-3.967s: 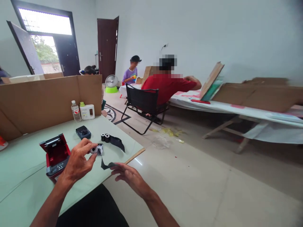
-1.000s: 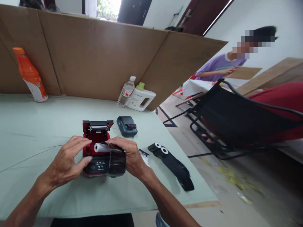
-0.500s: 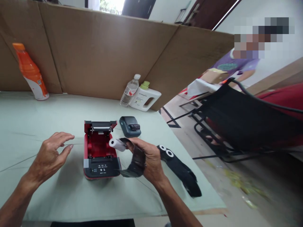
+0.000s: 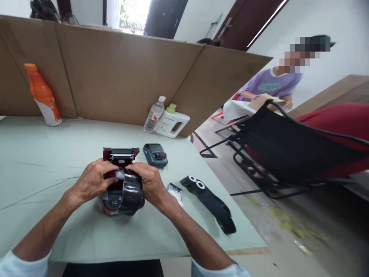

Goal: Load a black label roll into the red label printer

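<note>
- Currently, the white roll (image 4: pixel 119 174) sits over the open printer (image 4: pixel 110 203), its black strip (image 4: pixel 132 192) draped across the printer's front.
- Left hand (image 4: pixel 93 177): thumb and fingertips pinch the roll's end.
- Right hand (image 4: pixel 148 182): fingers bent; thumb hidden, grip unclear.
- Right of the printer: dark device (image 4: pixel 155 155).

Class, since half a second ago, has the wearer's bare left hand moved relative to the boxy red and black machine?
Yes. The left hand has moved rightward, from left of the machine to over its open top.
</note>
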A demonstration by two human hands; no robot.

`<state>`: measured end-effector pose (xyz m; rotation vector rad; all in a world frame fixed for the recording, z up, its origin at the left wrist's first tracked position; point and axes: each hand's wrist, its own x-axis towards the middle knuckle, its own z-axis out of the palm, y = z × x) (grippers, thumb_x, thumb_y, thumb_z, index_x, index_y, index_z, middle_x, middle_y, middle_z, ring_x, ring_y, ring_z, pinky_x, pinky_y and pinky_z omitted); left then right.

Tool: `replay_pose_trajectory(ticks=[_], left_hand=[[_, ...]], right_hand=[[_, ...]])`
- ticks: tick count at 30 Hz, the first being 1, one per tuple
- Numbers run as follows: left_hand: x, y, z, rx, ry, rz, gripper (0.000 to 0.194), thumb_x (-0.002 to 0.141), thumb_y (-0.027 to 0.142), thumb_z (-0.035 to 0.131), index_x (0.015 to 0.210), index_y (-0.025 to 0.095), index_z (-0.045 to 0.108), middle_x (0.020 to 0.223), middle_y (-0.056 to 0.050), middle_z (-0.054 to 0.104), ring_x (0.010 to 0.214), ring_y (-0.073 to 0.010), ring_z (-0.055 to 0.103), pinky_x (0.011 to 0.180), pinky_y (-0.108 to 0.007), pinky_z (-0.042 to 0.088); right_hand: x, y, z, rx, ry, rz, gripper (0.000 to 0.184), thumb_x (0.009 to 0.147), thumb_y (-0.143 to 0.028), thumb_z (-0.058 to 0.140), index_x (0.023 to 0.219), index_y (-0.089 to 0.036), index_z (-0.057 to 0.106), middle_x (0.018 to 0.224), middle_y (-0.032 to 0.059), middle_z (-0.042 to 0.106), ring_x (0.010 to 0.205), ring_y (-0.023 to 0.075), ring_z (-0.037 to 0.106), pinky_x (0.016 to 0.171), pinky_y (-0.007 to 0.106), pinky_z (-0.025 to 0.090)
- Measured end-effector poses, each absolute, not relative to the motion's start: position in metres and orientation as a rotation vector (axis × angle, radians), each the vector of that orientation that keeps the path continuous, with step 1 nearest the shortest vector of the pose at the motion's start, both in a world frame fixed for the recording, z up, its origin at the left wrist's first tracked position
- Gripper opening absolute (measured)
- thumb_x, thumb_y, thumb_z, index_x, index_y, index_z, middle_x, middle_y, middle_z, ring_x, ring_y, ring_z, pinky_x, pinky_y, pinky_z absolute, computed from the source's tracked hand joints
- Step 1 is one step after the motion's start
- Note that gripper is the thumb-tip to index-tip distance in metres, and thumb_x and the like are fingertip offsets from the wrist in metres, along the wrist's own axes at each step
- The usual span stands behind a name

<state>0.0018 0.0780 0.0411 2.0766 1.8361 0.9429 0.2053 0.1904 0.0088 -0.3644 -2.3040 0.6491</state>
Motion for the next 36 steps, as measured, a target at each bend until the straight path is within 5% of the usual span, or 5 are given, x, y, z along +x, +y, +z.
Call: replay_pose_trajectory(ticks=[14,25,36], left_hand=[[0.005,0.083,0.049,2.016,1.997,0.74,0.025,0.074,0.01,0.065,0.087,0.024,0.081,0.081,-0.002,0.077,0.073,-0.0192,0.068,0.067,-0.028,0.049],[0.016,0.088,0.05,1.882,2.282,0.349,0.025,0.079,0.013,0.061,0.088,0.025,0.08,0.087,-0.006,0.077,0.085,-0.0237,0.068,0.071,-0.03,0.045],[0.014,0.09,0.041,1.911,2.358,0.273,0.031,0.075,0.012,0.061,0.093,0.027,0.081,0.09,-0.007,0.076,0.094,-0.0281,0.069,0.077,-0.033,0.05]], right_hand=[[0.188,0.189,0.011,-0.45,-2.558,0.473,0.018,0.092,-0.011,0.064,0.099,-0.023,0.075,0.089,0.0039,0.076,0.081,0.0194,0.067,0.07,0.027,0.042],[0.211,0.167,0.023,-0.273,-2.426,0.472,0.03,0.096,-0.007,0.058,0.116,-0.023,0.073,0.114,0.0084,0.075,0.104,0.0219,0.067,0.09,0.034,0.055],[0.216,0.139,0.005,-0.226,-2.335,0.384,0.025,0.098,-0.01,0.055,0.115,-0.02,0.072,0.111,0.0118,0.072,0.101,0.0233,0.067,0.084,0.036,0.058]])
